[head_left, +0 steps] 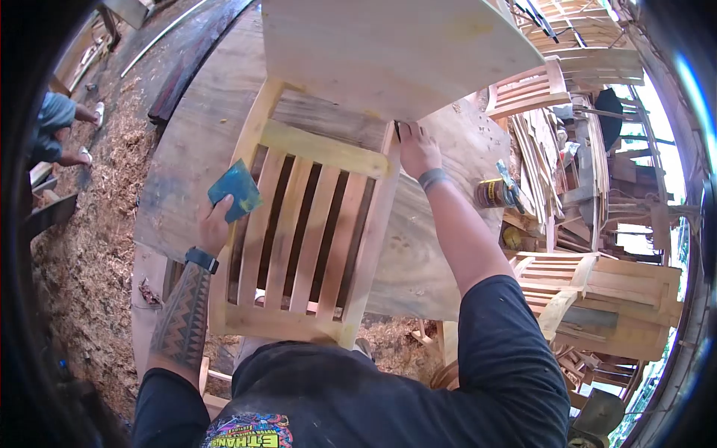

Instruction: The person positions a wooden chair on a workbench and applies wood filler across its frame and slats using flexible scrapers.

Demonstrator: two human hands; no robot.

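My left hand (pixel 214 224) pinches a flat blue-green square (pixel 236 192) with yellowish smears, beside the left rail of a wooden chair's slatted back (pixel 302 231). The chair lies with this back on a wooden table, and its broad pale seat panel (pixel 396 52) rises at the far side. At the upper end of the right rail (pixel 376 224), my right hand (pixel 420 151) presses its bent fingers near the seat's underside. A small dark edge shows by those fingertips; the rest of it is hidden by the hand.
An open can (pixel 491 194) with a brush-like tool leaning in it stands on the table (pixel 418 261) at the right. Wood strips (pixel 534 153) and other slatted chair parts (pixel 553 280) are stacked beyond. Shavings (pixel 97 246) cover the floor; a person's legs (pixel 63 127) show at left.
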